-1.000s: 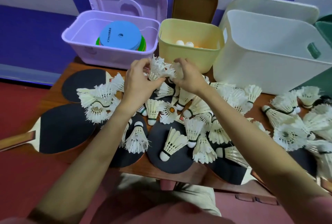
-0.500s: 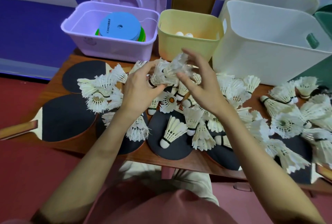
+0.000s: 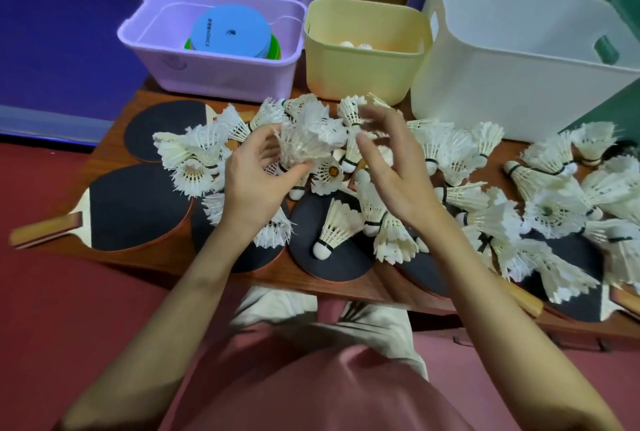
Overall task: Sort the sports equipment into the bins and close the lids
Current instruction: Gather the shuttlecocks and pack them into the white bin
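Gathering shuttlecocks into a clutch [image 3: 308,140], the left hand [image 3: 256,178] curls its fingers round the feathered bundle, presumably to carry several at once; the right hand [image 3: 388,167] hovers just beside it, fingers spread and empty. Loose shuttlecocks [image 3: 460,153] cover the paddles [image 3: 135,209] on the table [image 3: 114,140]. The white bin [image 3: 519,60] stands open at the far edge, room above it.
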Tool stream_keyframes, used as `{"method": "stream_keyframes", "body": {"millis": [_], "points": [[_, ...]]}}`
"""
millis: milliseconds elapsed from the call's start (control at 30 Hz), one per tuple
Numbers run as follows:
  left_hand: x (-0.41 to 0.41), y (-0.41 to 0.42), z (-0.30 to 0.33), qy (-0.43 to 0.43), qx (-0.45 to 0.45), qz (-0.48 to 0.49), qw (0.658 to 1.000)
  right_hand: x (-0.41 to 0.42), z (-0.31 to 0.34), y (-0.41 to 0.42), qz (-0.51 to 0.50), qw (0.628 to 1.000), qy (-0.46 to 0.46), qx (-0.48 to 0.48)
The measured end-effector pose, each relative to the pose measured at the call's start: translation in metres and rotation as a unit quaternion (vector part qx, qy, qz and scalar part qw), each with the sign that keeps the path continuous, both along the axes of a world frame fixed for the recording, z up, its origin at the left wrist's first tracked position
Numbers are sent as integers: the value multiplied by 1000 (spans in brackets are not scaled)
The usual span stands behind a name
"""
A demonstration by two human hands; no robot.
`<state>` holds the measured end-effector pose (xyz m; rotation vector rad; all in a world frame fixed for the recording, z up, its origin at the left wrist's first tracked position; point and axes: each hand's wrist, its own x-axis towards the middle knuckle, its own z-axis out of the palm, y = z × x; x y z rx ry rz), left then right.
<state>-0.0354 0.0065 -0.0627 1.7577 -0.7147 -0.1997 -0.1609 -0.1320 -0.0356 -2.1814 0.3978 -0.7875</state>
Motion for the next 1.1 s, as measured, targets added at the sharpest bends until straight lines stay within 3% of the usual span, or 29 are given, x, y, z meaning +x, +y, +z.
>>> {"method": "stream_keyframes", "body": {"millis": [167,333,533,667,767,833,933,1100], "points": [[-2,7,-8,3,16,11,1000,-16,-26,-8,45,963,258,-66],[-8,7,-9,-15,29,23,999,-17,-29,3,70,949,307,-19],[-4,9,-10,-35,39,58,997,-20,-5,10,78,977,156,119],[1,10,-9,-36,36,71,996,-23,9,0,-49,995,27,88],[1,10,-9,-47,45,65,996,-19,13,-3,-156,981,-109,35],[0,9,-9,-61,52,59,995,-12,15,0,-175,968,-176,23],[-1,8,-8,-68,55,56,995,0,14,7,-134,973,-189,14],[-2,13,-8,-50,37,13,998,13,3,23,-3,993,-120,12]]}}
